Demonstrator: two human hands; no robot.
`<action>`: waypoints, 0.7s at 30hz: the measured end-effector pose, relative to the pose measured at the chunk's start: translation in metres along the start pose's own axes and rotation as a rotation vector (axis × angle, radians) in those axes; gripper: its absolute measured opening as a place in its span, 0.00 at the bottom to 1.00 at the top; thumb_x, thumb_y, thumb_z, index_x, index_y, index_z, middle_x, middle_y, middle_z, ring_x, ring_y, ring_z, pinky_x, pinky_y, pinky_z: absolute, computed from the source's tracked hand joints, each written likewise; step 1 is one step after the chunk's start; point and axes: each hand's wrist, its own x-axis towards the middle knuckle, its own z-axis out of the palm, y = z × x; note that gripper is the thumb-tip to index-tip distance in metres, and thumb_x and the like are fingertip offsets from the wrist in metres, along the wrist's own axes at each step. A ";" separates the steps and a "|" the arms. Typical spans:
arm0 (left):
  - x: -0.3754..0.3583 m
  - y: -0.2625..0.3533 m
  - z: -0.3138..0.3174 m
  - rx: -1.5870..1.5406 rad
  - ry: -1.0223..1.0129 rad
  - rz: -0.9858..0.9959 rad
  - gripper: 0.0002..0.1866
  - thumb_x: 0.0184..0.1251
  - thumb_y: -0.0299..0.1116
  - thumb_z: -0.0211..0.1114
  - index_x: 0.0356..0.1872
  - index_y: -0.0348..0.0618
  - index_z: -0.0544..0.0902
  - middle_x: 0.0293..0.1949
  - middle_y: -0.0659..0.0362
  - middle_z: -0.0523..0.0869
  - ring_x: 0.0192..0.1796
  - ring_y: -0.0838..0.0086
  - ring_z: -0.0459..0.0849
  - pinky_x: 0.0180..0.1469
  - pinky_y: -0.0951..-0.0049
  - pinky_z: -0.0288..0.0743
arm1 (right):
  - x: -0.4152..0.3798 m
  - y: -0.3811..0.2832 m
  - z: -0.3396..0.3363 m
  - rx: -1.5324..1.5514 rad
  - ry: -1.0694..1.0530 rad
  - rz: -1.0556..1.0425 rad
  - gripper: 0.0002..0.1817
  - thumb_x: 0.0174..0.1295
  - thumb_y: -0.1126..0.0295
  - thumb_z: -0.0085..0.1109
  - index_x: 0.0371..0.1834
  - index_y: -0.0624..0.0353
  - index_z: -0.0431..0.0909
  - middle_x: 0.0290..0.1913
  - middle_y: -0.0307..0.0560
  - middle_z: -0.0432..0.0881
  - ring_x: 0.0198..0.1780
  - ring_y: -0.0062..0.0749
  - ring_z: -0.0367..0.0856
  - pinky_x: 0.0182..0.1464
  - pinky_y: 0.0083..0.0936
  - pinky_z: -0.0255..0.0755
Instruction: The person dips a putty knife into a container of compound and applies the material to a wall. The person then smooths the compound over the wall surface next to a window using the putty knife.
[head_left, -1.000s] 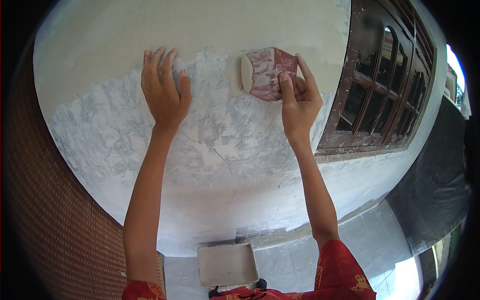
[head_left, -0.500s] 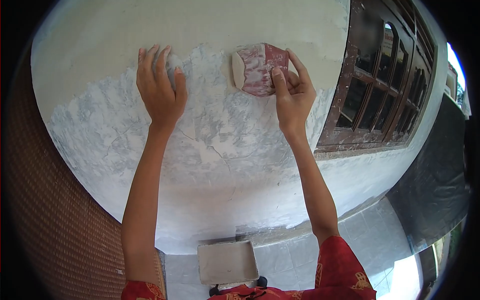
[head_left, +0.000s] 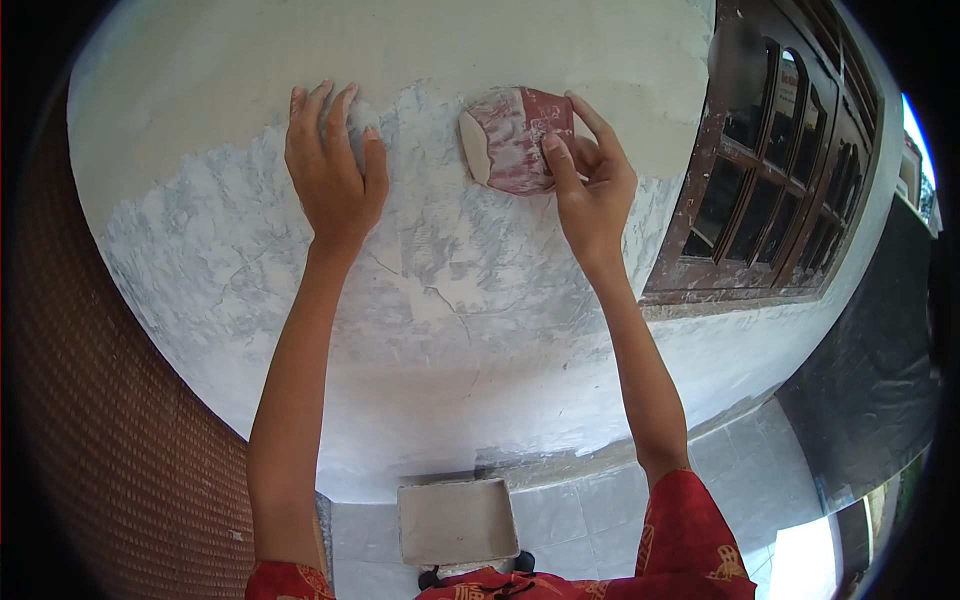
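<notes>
My right hand pinches a red putty scraper by its right side, thumb on the near face. Whitish putty is smeared over the scraper, with a thick pale layer along its left edge. It lies against, or very close to, the wall, where smooth beige putty above meets patchy white and grey below. On the left, my left hand is open, its fingers stretched upward and seemingly resting on the wall near that border. Nothing is in it.
A rectangular tray with beige contents is low in front of my body. Grey floor tiles surround it. A brown wooden window is at right, beside a dark sheet. Woven brown matting runs along the left.
The view has shifted slightly, so the wall and window appear farther right. My left hand appears a little higher and to the right; the scraper stays in my right hand.
</notes>
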 end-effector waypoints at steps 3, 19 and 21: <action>0.000 0.001 0.000 -0.010 0.010 -0.005 0.22 0.75 0.38 0.53 0.66 0.43 0.75 0.68 0.50 0.71 0.76 0.50 0.62 0.73 0.49 0.57 | 0.005 -0.001 0.001 -0.080 -0.007 -0.029 0.23 0.67 0.72 0.65 0.65 0.60 0.77 0.33 0.48 0.88 0.35 0.19 0.82 0.40 0.21 0.77; 0.000 0.002 0.000 -0.004 -0.011 -0.021 0.23 0.73 0.37 0.55 0.66 0.46 0.74 0.69 0.51 0.71 0.77 0.51 0.61 0.73 0.47 0.56 | 0.032 0.002 -0.015 -0.116 0.075 -0.007 0.24 0.68 0.73 0.64 0.67 0.61 0.74 0.35 0.47 0.89 0.35 0.17 0.82 0.39 0.19 0.76; -0.001 0.002 0.001 -0.006 -0.012 -0.010 0.23 0.73 0.37 0.55 0.67 0.46 0.74 0.69 0.51 0.71 0.77 0.51 0.61 0.73 0.47 0.56 | 0.038 0.002 -0.032 0.004 0.258 0.028 0.24 0.70 0.74 0.61 0.69 0.60 0.73 0.38 0.50 0.89 0.36 0.19 0.85 0.34 0.19 0.80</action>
